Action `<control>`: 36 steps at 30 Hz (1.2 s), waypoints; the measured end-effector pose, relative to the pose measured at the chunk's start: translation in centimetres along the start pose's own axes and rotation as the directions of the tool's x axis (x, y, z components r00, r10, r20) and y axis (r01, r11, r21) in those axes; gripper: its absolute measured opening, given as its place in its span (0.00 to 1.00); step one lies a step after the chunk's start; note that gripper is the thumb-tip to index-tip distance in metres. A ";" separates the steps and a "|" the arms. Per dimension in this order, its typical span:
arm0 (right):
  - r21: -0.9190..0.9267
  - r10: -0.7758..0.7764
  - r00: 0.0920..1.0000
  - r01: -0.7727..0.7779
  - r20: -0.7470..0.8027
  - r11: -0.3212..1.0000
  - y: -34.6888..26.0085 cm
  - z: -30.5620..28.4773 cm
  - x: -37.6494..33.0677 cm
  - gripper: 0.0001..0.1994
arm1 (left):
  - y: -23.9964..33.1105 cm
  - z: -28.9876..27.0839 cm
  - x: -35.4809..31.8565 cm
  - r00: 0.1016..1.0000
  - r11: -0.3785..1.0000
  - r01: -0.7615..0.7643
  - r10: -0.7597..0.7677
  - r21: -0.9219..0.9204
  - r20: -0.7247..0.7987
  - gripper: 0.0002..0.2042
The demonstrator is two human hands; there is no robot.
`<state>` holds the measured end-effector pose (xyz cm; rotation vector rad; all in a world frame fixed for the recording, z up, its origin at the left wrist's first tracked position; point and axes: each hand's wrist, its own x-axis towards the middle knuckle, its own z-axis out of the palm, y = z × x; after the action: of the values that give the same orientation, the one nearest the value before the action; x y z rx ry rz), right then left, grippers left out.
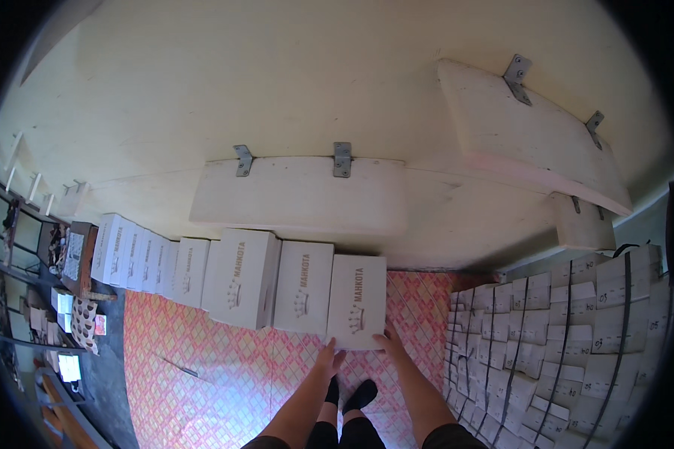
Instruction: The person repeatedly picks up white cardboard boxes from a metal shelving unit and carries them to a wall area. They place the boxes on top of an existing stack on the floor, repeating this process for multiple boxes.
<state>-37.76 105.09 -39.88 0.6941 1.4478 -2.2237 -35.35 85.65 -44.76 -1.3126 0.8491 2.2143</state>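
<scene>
Along the floor's (225,352) wall-side edge, a row of white boxes (241,277) already stands side by side. The end box (357,299) seems to be the unfinished part: both our hands are at its near corners, left hand (329,357) at the left, right hand (389,343) at the right. Our fingers are partly spread; we can't tell whether they grip or merely rest. The boxes look like smooth, matte cardboard, square-edged with brown print. The floor is glossy, pink-patterned; along its right edge, black straps (627,299) bind stacked cartons (539,325).
</scene>
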 end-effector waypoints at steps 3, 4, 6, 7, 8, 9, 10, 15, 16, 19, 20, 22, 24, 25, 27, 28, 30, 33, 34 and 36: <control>-0.180 -0.146 0.989 0.143 -0.004 0.973 3.3 -1.8 3.3 0.37 | -1.3 -3.4 5.7 0.963 0.931 -0.239 0.190 0.277 0.193 0.14; -0.236 -0.187 0.982 0.173 -0.038 0.956 3.8 -1.9 3.9 0.36 | -1.5 -3.7 6.5 0.960 0.934 -0.241 0.189 0.262 0.209 0.13; -0.316 -0.213 0.974 0.177 -0.082 0.932 4.3 -1.8 4.8 0.35 | 0.0 -0.9 3.8 0.992 0.993 -0.032 0.045 -0.113 0.117 0.12; -0.336 -0.195 0.976 0.153 -0.095 0.929 4.2 -1.2 5.0 0.35 | 0.5 -0.8 2.8 0.991 0.993 -0.047 0.060 -0.110 0.119 0.13; -0.354 -0.183 0.976 0.130 -0.119 0.926 3.8 -0.9 5.0 0.34 | 1.1 -0.5 2.1 0.989 0.993 -0.056 0.069 -0.100 0.127 0.14; -0.489 -0.206 0.971 0.124 -0.118 0.863 3.5 -0.8 4.6 0.34 | 1.5 -0.3 1.3 0.988 0.994 -0.066 0.078 -0.091 0.136 0.16; -0.613 -0.230 0.966 0.113 -0.114 0.782 3.4 -0.6 3.9 0.34 | 1.5 -0.4 0.1 0.992 0.992 -0.053 0.065 -0.111 0.104 0.14; -0.670 -0.366 0.927 0.219 -0.084 0.709 5.2 -0.1 -0.7 0.29 | 3.4 0.6 -6.9 0.978 0.993 -0.120 0.121 -0.012 0.171 0.13; -0.544 -0.326 0.941 0.226 -0.093 0.808 4.8 0.7 -2.1 0.27 | 3.9 0.7 -8.4 0.975 0.991 -0.135 0.128 0.025 0.183 0.13; -0.272 -0.294 0.955 0.272 -0.043 0.923 -1.4 5.9 -10.0 0.20 | 4.8 0.0 -14.1 0.953 0.974 -0.197 0.165 0.108 0.253 0.11; -0.202 -0.347 0.937 0.336 -0.025 0.920 -2.2 6.4 -12.0 0.18 | 5.0 -0.3 -15.5 0.933 0.962 -0.220 0.160 0.161 0.322 0.11; -0.114 -0.388 0.922 0.385 -0.010 0.916 -4.0 7.8 -16.3 0.14 | 4.8 -0.5 -19.1 0.896 0.955 -0.238 0.146 0.178 0.420 0.11; -0.071 -0.386 0.922 0.384 -0.017 0.921 -7.4 10.2 -20.2 0.10 | 5.2 -0.2 -23.8 0.855 0.965 -0.231 0.140 0.125 0.500 0.12; -0.049 -0.406 0.914 0.406 0.001 0.913 -8.4 11.1 -21.9 0.09 | 5.2 -0.5 -25.5 0.858 0.967 -0.229 0.145 0.115 0.492 0.12; -0.024 -0.456 0.889 0.457 0.050 0.889 -10.4 12.5 -24.2 0.08 | 5.1 -0.3 -28.3 0.856 0.971 -0.229 0.167 0.069 0.489 0.13; -0.027 -0.471 0.878 0.475 0.086 0.880 -10.8 13.3 -24.9 0.08 | 5.4 -0.5 -30.1 0.863 0.967 -0.243 0.179 0.078 0.472 0.13; -0.051 -0.496 0.851 0.511 0.173 0.858 -11.5 14.3 -26.1 0.09 | 6.0 -0.5 -33.7 0.872 0.961 -0.268 0.210 0.073 0.443 0.13; -0.014 -0.523 0.807 0.548 0.275 0.837 -11.9 18.0 -27.4 0.10 | 7.8 -3.6 -36.1 0.808 0.938 -0.346 0.287 0.022 0.515 0.16; -0.023 -0.515 0.806 0.544 0.293 0.839 -11.9 19.5 -27.8 0.10 | 8.6 -4.8 -37.2 0.791 0.921 -0.390 0.321 0.025 0.521 0.16; -0.039 -0.497 0.801 0.538 0.334 0.842 -11.3 23.0 -28.8 0.10 | 10.9 -7.4 -40.4 0.755 0.877 -0.479 0.393 0.032 0.526 0.17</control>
<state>-25.59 89.96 -6.58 -0.1349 1.7441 -2.4435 -19.00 70.61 -8.55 -0.4176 1.1779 2.5911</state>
